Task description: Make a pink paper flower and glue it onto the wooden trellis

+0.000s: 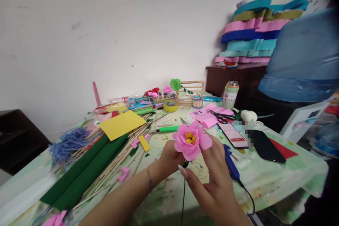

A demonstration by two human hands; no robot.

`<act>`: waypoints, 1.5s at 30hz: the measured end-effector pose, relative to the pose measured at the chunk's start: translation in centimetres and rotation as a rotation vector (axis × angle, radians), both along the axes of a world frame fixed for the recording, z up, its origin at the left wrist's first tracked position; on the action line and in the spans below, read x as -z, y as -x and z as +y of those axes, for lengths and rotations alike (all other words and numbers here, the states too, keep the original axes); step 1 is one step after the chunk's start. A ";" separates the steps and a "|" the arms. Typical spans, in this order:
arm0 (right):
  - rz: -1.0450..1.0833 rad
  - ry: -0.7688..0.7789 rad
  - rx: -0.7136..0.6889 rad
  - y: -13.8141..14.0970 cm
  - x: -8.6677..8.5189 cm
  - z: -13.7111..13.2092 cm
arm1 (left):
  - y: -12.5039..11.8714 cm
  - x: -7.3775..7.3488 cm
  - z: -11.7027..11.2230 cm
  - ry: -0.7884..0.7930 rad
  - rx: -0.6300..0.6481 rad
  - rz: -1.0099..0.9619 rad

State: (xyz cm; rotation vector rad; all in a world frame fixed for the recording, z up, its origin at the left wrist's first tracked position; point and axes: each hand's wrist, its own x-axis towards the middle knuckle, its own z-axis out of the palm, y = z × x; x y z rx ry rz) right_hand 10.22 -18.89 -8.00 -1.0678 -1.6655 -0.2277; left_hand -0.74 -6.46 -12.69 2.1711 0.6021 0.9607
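The pink paper flower with a yellow centre [191,138] is in the near middle of the scene, above the pale green patterned tablecloth [272,180]; the left hand [171,157] is curled behind it, but the petals hide its fingertips, so I cannot tell if they grip, while the right hand [215,173] is half open around its right side, the thumb apart from the fingers. It should be very light, with soft petals which crease or tear easily. The better hold is probably the thin dark green stem [183,196] just under the petals, which looks stiffer.
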 end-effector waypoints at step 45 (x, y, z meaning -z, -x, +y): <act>1.077 0.501 -0.720 -3.3 1.6 1.0 | 0.0 -3.6 -3.4 1.072 1.008 0.071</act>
